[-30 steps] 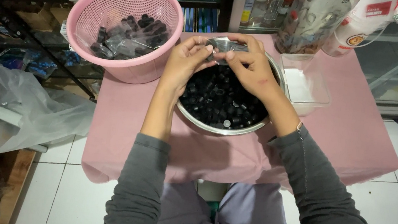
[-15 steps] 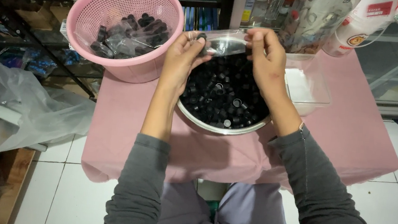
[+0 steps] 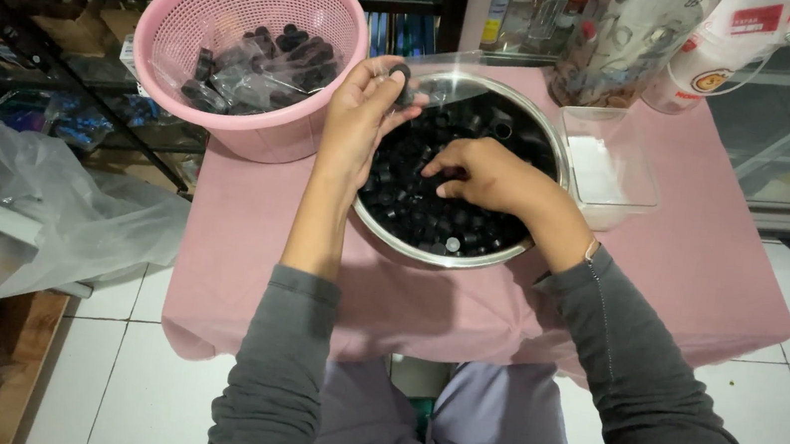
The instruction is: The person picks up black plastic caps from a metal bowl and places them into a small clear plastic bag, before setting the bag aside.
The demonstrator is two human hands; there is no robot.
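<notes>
While the left hand [image 3: 360, 112] pinches the open end of a small clear plastic bag [image 3: 437, 82] above the centre of the frame, one black cap showing at its fingertips, the right hand [image 3: 481, 174] reaches down into the steel bowl [image 3: 522, 253], fingers curled among the black caps [image 3: 421, 217]; whether it grips any cannot be told. The bowl sits mid-frame on a pink tablecloth [image 3: 692, 258]. A pink basket [image 3: 227, 121] with bagged caps stands upper left, a clear plastic tray [image 3: 612, 173] to the bowl's right.
</notes>
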